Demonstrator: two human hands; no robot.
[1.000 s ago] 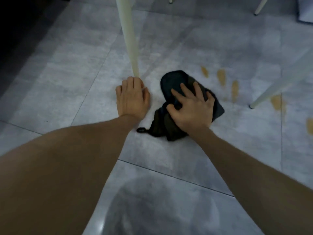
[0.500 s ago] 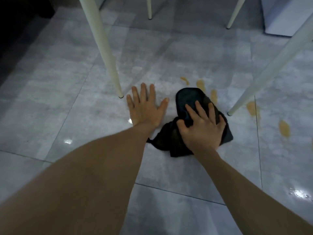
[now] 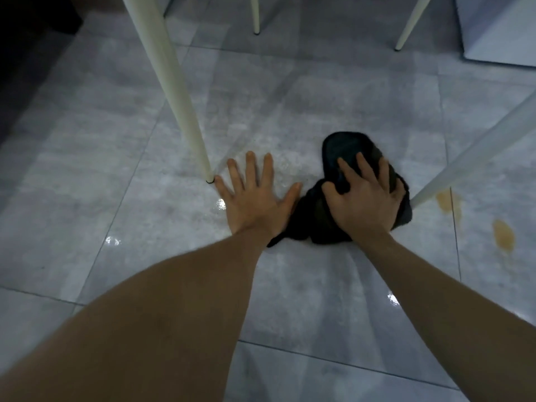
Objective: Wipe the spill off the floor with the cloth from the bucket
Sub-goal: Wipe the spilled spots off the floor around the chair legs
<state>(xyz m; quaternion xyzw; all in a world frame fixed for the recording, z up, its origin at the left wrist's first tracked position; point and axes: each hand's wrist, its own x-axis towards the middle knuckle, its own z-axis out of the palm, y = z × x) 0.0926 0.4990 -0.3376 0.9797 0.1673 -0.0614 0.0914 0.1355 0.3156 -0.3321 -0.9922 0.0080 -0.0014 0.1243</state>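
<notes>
dark cloth (image 3: 345,146) is lying bunched on the grey tile floor (image 3: 116,175), its long axis running from a thin tail near my left wrist up and away to a rounded end at the far right. i am pressing my right hand (image 3: 365,198) flat on it, fingers spread. my left hand (image 3: 255,198) is resting splayed on bare tile just beside it, little finger near a white leg (image 3: 174,94). orange spill spots (image 3: 504,235) are sitting further right, beyond another leg (image 3: 475,152).
</notes>
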